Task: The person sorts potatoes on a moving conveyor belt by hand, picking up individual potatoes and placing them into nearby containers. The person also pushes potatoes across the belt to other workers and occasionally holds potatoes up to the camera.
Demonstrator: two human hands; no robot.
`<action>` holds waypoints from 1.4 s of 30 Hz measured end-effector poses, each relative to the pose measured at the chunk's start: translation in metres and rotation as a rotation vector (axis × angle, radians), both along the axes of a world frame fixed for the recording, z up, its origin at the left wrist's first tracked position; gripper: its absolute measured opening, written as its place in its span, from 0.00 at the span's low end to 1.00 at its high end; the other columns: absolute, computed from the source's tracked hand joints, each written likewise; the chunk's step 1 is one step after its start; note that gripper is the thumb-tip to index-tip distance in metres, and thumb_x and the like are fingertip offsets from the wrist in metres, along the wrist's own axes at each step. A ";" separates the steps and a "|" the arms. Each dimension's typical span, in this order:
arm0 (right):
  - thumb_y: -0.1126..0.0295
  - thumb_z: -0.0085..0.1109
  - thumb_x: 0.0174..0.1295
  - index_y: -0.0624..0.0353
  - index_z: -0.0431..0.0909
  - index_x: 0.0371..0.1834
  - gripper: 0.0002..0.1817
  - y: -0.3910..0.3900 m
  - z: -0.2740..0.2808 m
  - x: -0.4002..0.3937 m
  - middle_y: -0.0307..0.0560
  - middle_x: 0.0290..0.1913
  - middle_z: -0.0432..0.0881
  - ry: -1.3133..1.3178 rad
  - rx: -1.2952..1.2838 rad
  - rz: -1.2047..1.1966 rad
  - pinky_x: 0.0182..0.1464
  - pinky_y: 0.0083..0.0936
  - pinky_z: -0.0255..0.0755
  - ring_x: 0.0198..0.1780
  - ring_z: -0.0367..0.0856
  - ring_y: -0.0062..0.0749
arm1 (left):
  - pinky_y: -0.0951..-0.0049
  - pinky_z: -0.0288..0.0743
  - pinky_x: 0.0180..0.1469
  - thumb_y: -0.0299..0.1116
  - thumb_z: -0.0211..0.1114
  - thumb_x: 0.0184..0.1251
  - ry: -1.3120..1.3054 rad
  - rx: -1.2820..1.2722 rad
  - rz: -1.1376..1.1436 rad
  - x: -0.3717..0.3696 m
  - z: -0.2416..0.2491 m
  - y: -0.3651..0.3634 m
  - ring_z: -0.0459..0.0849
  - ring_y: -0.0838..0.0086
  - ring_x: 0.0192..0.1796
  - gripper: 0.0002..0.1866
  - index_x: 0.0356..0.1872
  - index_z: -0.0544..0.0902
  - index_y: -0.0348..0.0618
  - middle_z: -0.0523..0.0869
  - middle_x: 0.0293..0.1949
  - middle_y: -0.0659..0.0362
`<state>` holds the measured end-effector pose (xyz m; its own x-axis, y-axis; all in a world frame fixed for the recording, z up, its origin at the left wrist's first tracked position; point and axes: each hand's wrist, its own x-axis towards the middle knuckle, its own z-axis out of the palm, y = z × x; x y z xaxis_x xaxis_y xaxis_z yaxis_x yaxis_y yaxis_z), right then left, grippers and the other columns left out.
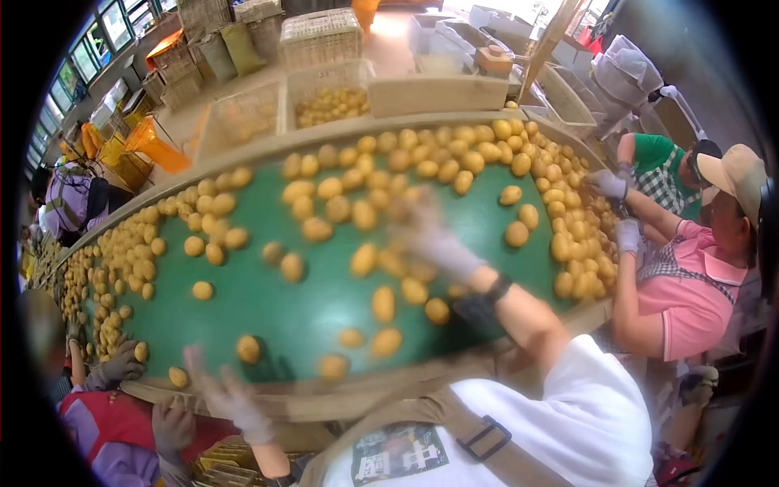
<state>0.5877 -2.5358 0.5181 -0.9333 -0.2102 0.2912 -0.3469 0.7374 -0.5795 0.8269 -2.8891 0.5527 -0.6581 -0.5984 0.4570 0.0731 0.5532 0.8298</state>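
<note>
Many yellow-brown potatoes (pixel 363 214) lie loose on a green sorting table (pixel 324 284). My right hand (pixel 430 239), in a pale glove with a dark band at the wrist, reaches over the middle of the table among the potatoes. Motion blurs its fingers, and potatoes show right beside and below them. My left hand (pixel 227 398), also gloved, hovers at the near edge with its fingers spread and nothing in them. Closest to it are one potato (pixel 248 349) on the green surface and another potato (pixel 178 377) by the edge.
Potatoes are heaped at the right end (pixel 580 252), where a person in pink (pixel 686 284) and a person in green (pixel 656 162) reach in. At left, another person's gloved hand (pixel 122 365) is near the edge. Crates (pixel 324 77) stand beyond the wooden rim (pixel 438 95).
</note>
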 end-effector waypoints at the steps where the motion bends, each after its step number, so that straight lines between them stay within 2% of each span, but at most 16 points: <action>1: 0.47 0.64 0.68 0.55 0.78 0.68 0.31 -0.007 0.010 -0.002 0.55 0.66 0.80 -0.156 -0.031 0.191 0.74 0.41 0.65 0.73 0.71 0.51 | 0.58 0.54 0.80 0.31 0.53 0.79 -0.088 -0.161 0.000 -0.014 0.010 0.008 0.65 0.58 0.79 0.25 0.73 0.71 0.33 0.69 0.77 0.48; 3: 0.47 0.64 0.68 0.54 0.80 0.66 0.30 -0.018 0.048 -0.008 0.52 0.62 0.84 -0.469 -0.084 0.574 0.71 0.39 0.69 0.68 0.79 0.46 | 0.55 0.54 0.80 0.34 0.54 0.80 -0.192 -0.327 -0.006 -0.018 0.023 0.006 0.64 0.56 0.79 0.25 0.73 0.72 0.34 0.68 0.77 0.47; 4: 0.49 0.60 0.72 0.50 0.81 0.64 0.24 -0.016 0.074 -0.020 0.47 0.60 0.87 -0.576 -0.101 0.375 0.65 0.38 0.75 0.59 0.86 0.45 | 0.54 0.53 0.80 0.36 0.54 0.80 -0.209 -0.333 -0.013 -0.012 0.029 0.000 0.63 0.54 0.80 0.26 0.73 0.72 0.36 0.66 0.78 0.46; 6: 0.58 0.58 0.71 0.55 0.83 0.59 0.19 0.011 0.064 -0.083 0.52 0.56 0.87 -0.094 -0.099 0.068 0.59 0.41 0.78 0.55 0.86 0.51 | 0.58 0.58 0.78 0.35 0.54 0.81 -0.204 -0.287 0.054 0.005 0.017 -0.026 0.66 0.58 0.79 0.25 0.73 0.72 0.34 0.69 0.77 0.49; 8: 0.56 0.53 0.71 0.53 0.80 0.61 0.21 0.060 0.080 -0.152 0.59 0.58 0.85 -0.166 0.374 -0.227 0.59 0.44 0.77 0.57 0.84 0.56 | 0.59 0.59 0.78 0.37 0.53 0.82 -0.217 -0.241 0.117 0.035 -0.009 -0.057 0.66 0.59 0.79 0.25 0.73 0.73 0.34 0.69 0.76 0.49; 11: 0.54 0.50 0.68 0.52 0.78 0.64 0.25 0.112 0.025 -0.215 0.65 0.61 0.82 -0.185 0.680 -0.209 0.66 0.48 0.71 0.63 0.80 0.61 | 0.60 0.61 0.77 0.38 0.53 0.84 -0.318 -0.233 0.248 0.058 -0.016 -0.052 0.66 0.59 0.78 0.25 0.72 0.74 0.33 0.70 0.75 0.48; 19: 0.65 0.61 0.62 0.61 0.80 0.60 0.23 0.055 0.023 -0.137 0.58 0.60 0.83 -0.510 -0.105 0.022 0.58 0.39 0.76 0.55 0.84 0.44 | 0.56 0.60 0.78 0.29 0.55 0.75 -0.287 -0.070 0.127 0.043 -0.016 -0.005 0.69 0.52 0.76 0.24 0.69 0.75 0.31 0.69 0.75 0.44; 23: 0.72 0.62 0.60 0.61 0.80 0.60 0.22 -0.022 0.113 -0.069 0.58 0.66 0.77 0.454 -0.194 0.464 0.57 0.34 0.77 0.58 0.82 0.45 | 0.55 0.59 0.78 0.27 0.59 0.72 -0.338 -0.188 0.041 0.040 -0.005 -0.008 0.69 0.50 0.76 0.25 0.69 0.75 0.33 0.69 0.75 0.43; 27: 0.79 0.61 0.56 0.59 0.82 0.58 0.23 -0.076 0.150 -0.131 0.60 0.64 0.77 1.037 0.252 0.216 0.54 0.38 0.79 0.58 0.81 0.51 | 0.53 0.59 0.78 0.26 0.61 0.70 -0.349 -0.237 0.045 0.030 0.009 0.006 0.64 0.48 0.78 0.26 0.70 0.77 0.37 0.69 0.75 0.45; 28: 0.82 0.60 0.58 0.60 0.81 0.59 0.23 -0.077 0.124 -0.154 0.60 0.61 0.80 1.014 0.691 0.068 0.53 0.39 0.80 0.59 0.81 0.54 | 0.52 0.59 0.78 0.26 0.61 0.69 -0.326 -0.211 0.039 0.032 0.007 0.005 0.63 0.47 0.78 0.25 0.69 0.78 0.39 0.70 0.75 0.45; 30: 0.81 0.60 0.58 0.62 0.80 0.60 0.24 -0.085 0.088 -0.166 0.62 0.60 0.81 0.746 0.788 0.148 0.56 0.43 0.80 0.61 0.81 0.60 | 0.52 0.59 0.78 0.25 0.61 0.69 -0.355 -0.209 0.058 0.041 0.002 0.003 0.64 0.47 0.78 0.25 0.68 0.79 0.39 0.70 0.75 0.45; 31: 0.78 0.61 0.58 0.62 0.80 0.61 0.24 -0.091 0.068 -0.148 0.65 0.61 0.79 0.522 0.455 0.379 0.59 0.46 0.79 0.61 0.80 0.64 | 0.52 0.59 0.78 0.25 0.61 0.69 -0.372 -0.199 0.072 0.044 -0.002 0.003 0.64 0.47 0.78 0.25 0.68 0.79 0.39 0.70 0.74 0.45; 34: 0.66 0.62 0.64 0.54 0.83 0.60 0.20 -0.102 0.010 -0.058 0.64 0.66 0.78 0.487 0.562 0.654 0.64 0.47 0.73 0.60 0.79 0.57 | 0.52 0.60 0.78 0.25 0.63 0.66 -0.406 -0.128 0.103 0.051 -0.015 0.004 0.67 0.46 0.76 0.25 0.66 0.80 0.39 0.72 0.72 0.45; 38: 0.64 0.65 0.66 0.53 0.80 0.66 0.24 -0.060 0.064 -0.006 0.57 0.61 0.83 -0.158 0.166 0.779 0.70 0.41 0.70 0.69 0.77 0.46 | 0.49 0.61 0.76 0.28 0.65 0.64 -0.513 -0.346 -0.027 0.064 -0.023 -0.010 0.74 0.47 0.70 0.23 0.62 0.83 0.41 0.81 0.64 0.47; 40: 0.63 0.61 0.72 0.57 0.80 0.64 0.20 0.000 0.078 -0.023 0.56 0.61 0.82 -0.238 -0.092 0.398 0.66 0.39 0.73 0.63 0.80 0.47 | 0.47 0.62 0.76 0.29 0.66 0.63 -0.581 -0.476 -0.142 0.066 -0.022 -0.016 0.77 0.47 0.67 0.22 0.60 0.84 0.42 0.84 0.59 0.49; 42: 0.63 0.58 0.74 0.59 0.78 0.67 0.21 0.110 0.051 -0.061 0.59 0.63 0.80 0.131 0.598 0.037 0.67 0.39 0.72 0.64 0.79 0.49 | 0.46 0.63 0.75 0.31 0.68 0.62 -0.564 -0.414 -0.186 0.059 -0.013 -0.008 0.78 0.48 0.65 0.22 0.59 0.84 0.44 0.86 0.56 0.50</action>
<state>0.5272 -2.4261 0.5696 -0.8867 -0.4044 0.2243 -0.4191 0.9077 -0.0200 0.8858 -2.8969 0.5397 -0.9347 -0.3046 0.1832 -0.1804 0.8506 0.4938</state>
